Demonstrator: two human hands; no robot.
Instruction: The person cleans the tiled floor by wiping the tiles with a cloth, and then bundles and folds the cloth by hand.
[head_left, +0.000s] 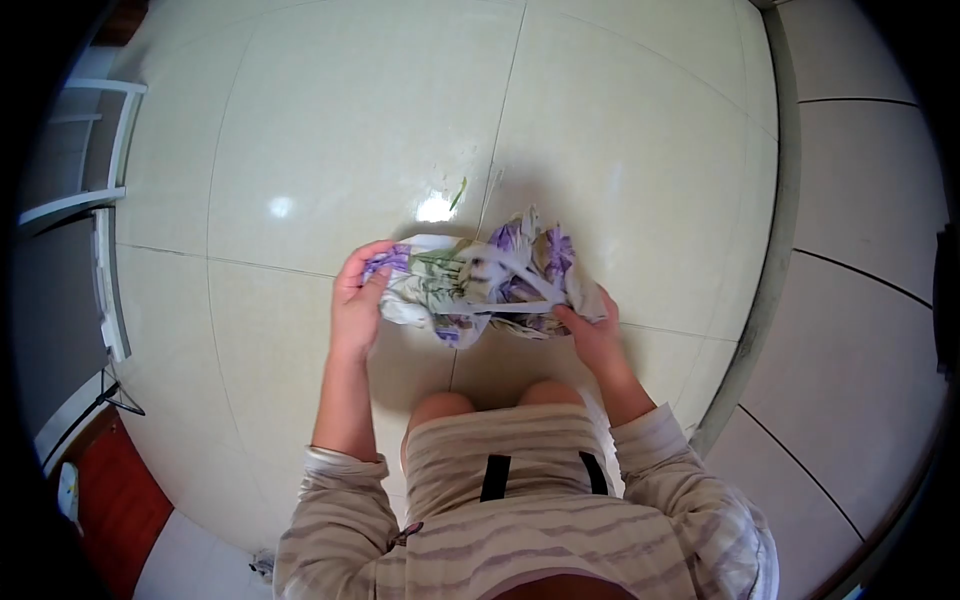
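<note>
Roughly left-to-right, crumpled floral cloth (440, 275)

Fairly bright and softly lit, with patches of white glare reflected on the glossy floor (350, 130), soft-edged shadows around the flowered bundle (425, 268), slight blur across its middle, and strong fisheye bending toward the sides, fading to black at the corners.
</note>
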